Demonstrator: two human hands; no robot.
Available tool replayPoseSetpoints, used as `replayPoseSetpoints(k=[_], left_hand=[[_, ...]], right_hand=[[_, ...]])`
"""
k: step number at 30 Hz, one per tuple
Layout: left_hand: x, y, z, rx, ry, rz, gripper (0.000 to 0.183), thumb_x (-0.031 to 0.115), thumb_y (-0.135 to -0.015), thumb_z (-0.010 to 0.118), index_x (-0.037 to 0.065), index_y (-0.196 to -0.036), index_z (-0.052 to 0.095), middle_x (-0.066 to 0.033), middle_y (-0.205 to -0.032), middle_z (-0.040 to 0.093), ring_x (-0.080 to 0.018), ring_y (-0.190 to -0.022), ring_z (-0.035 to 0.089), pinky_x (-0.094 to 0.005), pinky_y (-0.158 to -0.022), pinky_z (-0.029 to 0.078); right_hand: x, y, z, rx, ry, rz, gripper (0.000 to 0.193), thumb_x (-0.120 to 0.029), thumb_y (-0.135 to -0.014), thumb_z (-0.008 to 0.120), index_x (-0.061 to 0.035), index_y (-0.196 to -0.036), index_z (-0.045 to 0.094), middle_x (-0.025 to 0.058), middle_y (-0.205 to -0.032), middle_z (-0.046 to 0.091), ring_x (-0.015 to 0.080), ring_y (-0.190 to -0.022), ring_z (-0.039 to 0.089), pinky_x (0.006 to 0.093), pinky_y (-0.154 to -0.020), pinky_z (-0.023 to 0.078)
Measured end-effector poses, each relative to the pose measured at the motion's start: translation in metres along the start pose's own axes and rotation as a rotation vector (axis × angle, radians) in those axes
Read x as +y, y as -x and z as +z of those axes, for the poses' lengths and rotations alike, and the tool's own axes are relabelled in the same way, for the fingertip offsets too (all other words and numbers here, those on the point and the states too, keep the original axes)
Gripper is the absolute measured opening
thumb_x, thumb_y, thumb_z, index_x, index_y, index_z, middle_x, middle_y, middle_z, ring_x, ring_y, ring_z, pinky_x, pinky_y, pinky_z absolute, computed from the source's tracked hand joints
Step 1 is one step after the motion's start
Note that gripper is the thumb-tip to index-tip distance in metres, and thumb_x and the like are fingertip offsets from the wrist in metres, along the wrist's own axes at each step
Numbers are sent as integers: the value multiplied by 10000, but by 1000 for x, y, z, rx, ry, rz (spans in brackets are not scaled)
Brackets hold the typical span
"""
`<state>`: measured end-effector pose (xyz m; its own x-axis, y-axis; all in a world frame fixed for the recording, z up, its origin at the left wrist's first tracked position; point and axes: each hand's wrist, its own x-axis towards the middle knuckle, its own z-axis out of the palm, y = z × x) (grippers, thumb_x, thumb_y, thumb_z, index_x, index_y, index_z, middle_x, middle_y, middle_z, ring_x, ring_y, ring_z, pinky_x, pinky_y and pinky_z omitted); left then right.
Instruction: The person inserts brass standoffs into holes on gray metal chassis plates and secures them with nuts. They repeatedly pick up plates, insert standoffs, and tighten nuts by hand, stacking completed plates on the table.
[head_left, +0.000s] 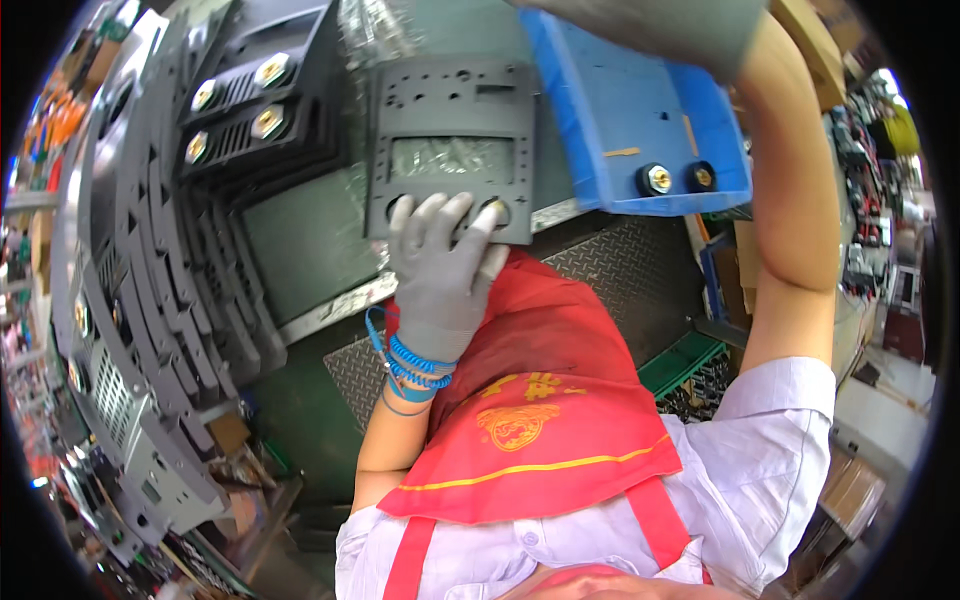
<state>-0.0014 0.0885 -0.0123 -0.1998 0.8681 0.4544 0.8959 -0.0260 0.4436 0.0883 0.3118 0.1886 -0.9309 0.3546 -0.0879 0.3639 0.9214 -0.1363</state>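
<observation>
A dark grey panel with a rectangular window and small holes lies on the green work surface in front of me. My left hand, in a grey glove with pale fingertips, rests on its near edge with fingers stretched and apart. The rightmost fingertip is by a round hole with a small brass-coloured part in it. My right arm reaches up along the right side. The gloved right hand is above the far end of a blue bin; its fingers are hidden at the picture's top edge.
Two black round terminals with brass centres sit in the bin's near end. At the left, stacked dark panels carry several brass fittings, with more panels standing beside them. Clear plastic wrap lies behind. A green crate of small parts is lower right.
</observation>
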Motion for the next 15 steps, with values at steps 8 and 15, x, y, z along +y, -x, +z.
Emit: replayPoseSetpoints(k=[8, 15], left_hand=[[1, -2, -2, 70, 56, 100, 228, 140, -712, 778, 104, -934, 741, -57, -992, 654, -282, -1028, 590, -501, -1069, 374], [10, 16, -26, 103, 3, 97, 191, 172, -751, 753, 160, -939, 727, -13, -991, 654, -224, -1001, 606, -505, -1115, 327]], right_hand=[[45, 88, 78, -636, 112, 609, 580, -468, -817, 731, -13, -1170, 664, 212, -1128, 678, 354, -1038, 663, 412, -902, 530], [62, 104, 100, -212, 19, 432, 352, -196, -798, 644, -51, -1109, 570, 224, -1003, 665, 402, -977, 639, 457, -832, 509]])
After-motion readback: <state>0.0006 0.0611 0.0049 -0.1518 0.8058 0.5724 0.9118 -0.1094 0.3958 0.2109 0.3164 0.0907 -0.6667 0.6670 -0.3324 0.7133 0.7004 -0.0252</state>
